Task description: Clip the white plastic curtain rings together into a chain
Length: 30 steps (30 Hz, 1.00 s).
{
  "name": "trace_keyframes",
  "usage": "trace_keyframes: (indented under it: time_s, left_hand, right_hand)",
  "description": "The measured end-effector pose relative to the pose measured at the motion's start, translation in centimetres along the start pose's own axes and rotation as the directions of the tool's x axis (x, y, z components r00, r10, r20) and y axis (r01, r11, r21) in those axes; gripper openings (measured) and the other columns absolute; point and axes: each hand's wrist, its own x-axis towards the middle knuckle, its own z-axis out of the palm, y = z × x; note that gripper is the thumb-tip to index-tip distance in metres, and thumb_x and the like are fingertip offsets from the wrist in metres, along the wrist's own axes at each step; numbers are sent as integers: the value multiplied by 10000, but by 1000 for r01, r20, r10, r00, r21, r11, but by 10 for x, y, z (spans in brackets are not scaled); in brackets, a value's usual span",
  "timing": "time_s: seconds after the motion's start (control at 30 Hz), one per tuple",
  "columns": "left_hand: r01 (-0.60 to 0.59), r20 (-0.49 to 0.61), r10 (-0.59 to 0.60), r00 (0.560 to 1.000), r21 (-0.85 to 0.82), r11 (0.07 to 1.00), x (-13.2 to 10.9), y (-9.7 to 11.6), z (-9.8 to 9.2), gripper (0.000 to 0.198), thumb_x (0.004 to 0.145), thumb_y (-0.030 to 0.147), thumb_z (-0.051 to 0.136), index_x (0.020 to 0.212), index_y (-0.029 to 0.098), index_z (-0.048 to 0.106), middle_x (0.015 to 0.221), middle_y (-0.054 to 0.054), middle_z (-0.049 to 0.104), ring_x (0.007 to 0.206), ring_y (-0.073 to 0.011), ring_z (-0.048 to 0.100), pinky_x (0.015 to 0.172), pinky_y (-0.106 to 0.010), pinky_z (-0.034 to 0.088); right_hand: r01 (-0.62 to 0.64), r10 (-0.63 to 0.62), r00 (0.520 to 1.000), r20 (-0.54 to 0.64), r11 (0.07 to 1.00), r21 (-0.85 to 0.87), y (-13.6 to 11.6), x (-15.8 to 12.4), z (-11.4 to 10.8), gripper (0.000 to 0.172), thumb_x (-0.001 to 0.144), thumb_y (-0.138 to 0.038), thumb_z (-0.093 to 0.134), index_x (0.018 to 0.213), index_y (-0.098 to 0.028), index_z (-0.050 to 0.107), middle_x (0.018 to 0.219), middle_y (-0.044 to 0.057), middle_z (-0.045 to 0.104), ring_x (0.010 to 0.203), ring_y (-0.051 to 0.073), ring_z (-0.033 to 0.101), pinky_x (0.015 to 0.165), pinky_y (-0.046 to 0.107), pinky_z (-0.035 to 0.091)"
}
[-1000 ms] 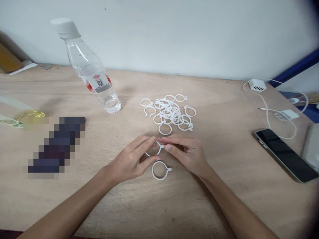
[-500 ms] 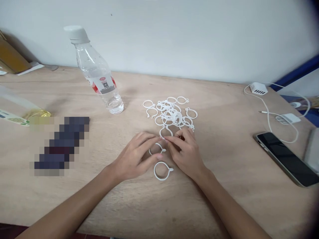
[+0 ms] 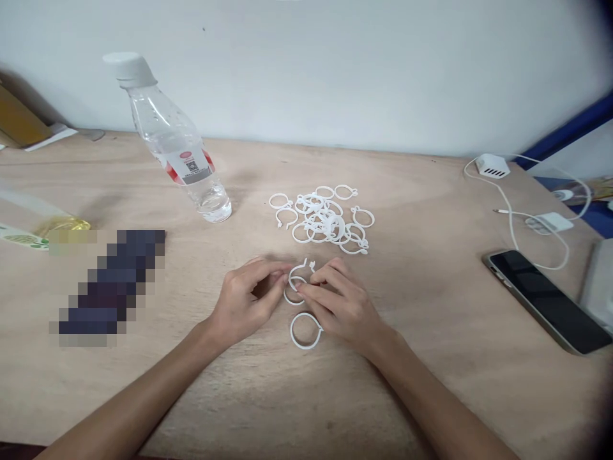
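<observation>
My left hand (image 3: 253, 294) pinches the left side of an open white plastic ring (image 3: 291, 276), whose two clasp ends stand apart at the top. My right hand (image 3: 342, 300) has its fingertips closed on the lower right of that same ring. Just beneath it, a second white ring (image 3: 295, 303) lies on the table, partly covered by the held one. Closer to me lies a third ring (image 3: 292, 332), its clasp end partly hidden by my right hand. Beyond my hands is a loose pile of similar white rings (image 3: 330, 225), several overlapping.
A clear water bottle (image 3: 191, 166) with a white cap stands at the back left. A pixelated dark object (image 3: 112, 281) lies on the left. On the right are a phone (image 3: 546, 297), a white cable (image 3: 510, 211) and white chargers (image 3: 493, 165). A wall closes off the table's back.
Both hands have drawn the open ring from the pile's near edge toward me, over the second ring. My left fingers have moved from reaching over the ring to pinching its left side.
</observation>
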Motion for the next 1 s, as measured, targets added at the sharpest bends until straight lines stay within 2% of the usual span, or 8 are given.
trace_keyframes:
  time_s: [0.2,0.3,0.4,0.5,0.53,0.6,0.7,1.0]
  left_hand:
    - [50,-78,-47,996,48,998,1,3,-1,138,859,279,640,816,160,693,676,-3,668,526,-86,526,491,-212,411]
    - [23,-61,-18,998,81,996,2,6,-3,245,863,308,638,671,157,620,572,26,594,488,-74,473,464,-205,370]
    - [-35,-56,43,998,134,990,3,6,-3,363,872,329,632,568,165,519,511,40,518,494,-81,449,510,-222,396]
    - [-87,-27,93,995,186,979,3,3,-2,191,851,306,665,732,166,615,659,5,610,625,-120,547,647,-268,476]
    - [-105,-5,108,994,194,975,3,1,-2,123,845,288,673,851,167,651,773,-22,652,729,-146,591,719,-293,497]
    - [-146,39,141,989,204,968,3,-1,0,216,847,260,669,1049,185,665,981,-69,665,937,-195,609,841,-343,506]
    - [-171,67,160,985,224,960,3,-4,2,228,864,264,646,1079,199,686,1052,-88,639,1002,-215,594,870,-370,510]
    - [-148,54,140,989,226,963,3,-8,3,186,832,333,694,955,194,687,1078,-94,669,1046,-241,610,903,-408,513]
  right_hand:
    - [-127,135,983,-125,989,70,3,-1,-2,128,848,-107,608,854,-203,694,696,22,588,702,156,506,655,317,459]
    - [-291,297,929,-219,955,61,4,1,-3,165,845,-194,658,681,-217,645,602,-7,552,628,147,484,631,326,444]
    - [-409,407,892,-198,912,31,7,2,-3,266,869,-255,634,607,-219,610,580,-8,536,645,157,486,660,338,452]
    - [-410,408,910,-73,912,-21,9,1,-1,175,900,-177,548,914,-225,716,800,42,631,818,194,541,799,386,479]
    - [-401,400,916,-30,915,-44,10,1,0,239,895,-145,531,1025,-232,712,885,60,634,880,207,542,837,404,480]
    - [-386,390,920,41,918,-86,11,-1,1,336,877,-105,518,1121,-252,696,991,85,606,959,229,528,868,428,485]
    - [-384,390,920,49,918,-98,14,-2,3,298,870,-123,551,1073,-258,722,1020,94,579,980,238,520,859,435,499]
    - [-339,341,939,-39,940,48,13,0,3,154,871,-150,607,901,-234,732,834,42,659,827,187,551,784,377,507]
